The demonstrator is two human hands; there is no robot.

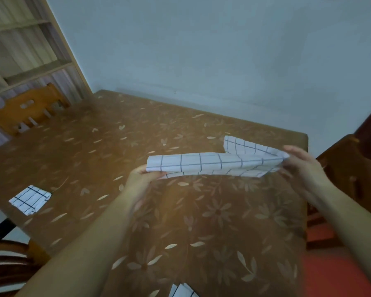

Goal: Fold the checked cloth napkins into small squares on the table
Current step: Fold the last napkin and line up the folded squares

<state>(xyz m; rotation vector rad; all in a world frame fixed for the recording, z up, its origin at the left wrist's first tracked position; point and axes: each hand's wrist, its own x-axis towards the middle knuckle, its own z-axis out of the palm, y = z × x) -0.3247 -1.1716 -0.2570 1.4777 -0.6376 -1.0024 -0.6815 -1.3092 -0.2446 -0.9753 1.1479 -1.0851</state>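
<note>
White cloth with a thin dark grid, the checked napkin is held up in the air above the table, folded into a long narrow band stretched between two hands. The left hand pinches the band's left end, with the cloth edge lying over its curled fingers. The right hand pinches the opposite end, where the layers bunch to a point; this hand is blurred, so the exact lie of its fingers cannot be told. A loose flap of the napkin stands up from the band near the right hand.

The table wears a brown covering printed with pale leaves and flowers. On it, well to the left of the held napkin and close to the table's left edge, lies a folded napkin square. Another checked cloth peeks in at the table's near edge, cut off by the frame. A wooden chair stands beyond the table's far left side, and a dark wooden chair with a red seat stands just beside its right edge.
</note>
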